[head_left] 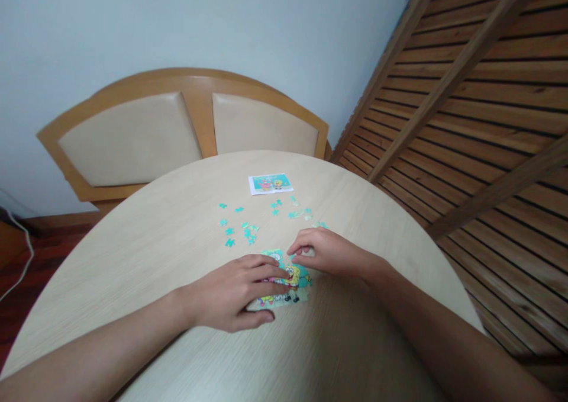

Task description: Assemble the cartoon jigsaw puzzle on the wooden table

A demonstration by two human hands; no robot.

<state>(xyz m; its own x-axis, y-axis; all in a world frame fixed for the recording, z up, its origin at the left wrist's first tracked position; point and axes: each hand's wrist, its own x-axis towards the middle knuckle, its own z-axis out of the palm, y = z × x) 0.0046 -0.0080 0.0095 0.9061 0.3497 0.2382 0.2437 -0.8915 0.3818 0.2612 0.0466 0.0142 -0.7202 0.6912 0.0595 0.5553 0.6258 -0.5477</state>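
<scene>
A partly joined jigsaw puzzle (294, 279) with a yellow cartoon figure on turquoise lies flat on the table. My left hand (242, 289) rests over its left side, fingers stretched out and spread, covering part of the picture. At the puzzle's upper right edge is my right hand (331, 251), its fingers curled and thumb close to the index finger. Whatever may be between those fingertips is too small to make out. Loose turquoise puzzle pieces (247, 233) are scattered beyond my left hand. More loose pieces (276, 203) lie farther back, and some (320, 225) sit just behind my right hand.
A printed reference picture (271, 183) lies toward the far side of the round wooden table (177, 212). Behind the table stands a wooden bench back with cream panels (133, 138). A slatted wooden screen (444, 100) rises at the right. A white cable (29, 251) hangs at far left.
</scene>
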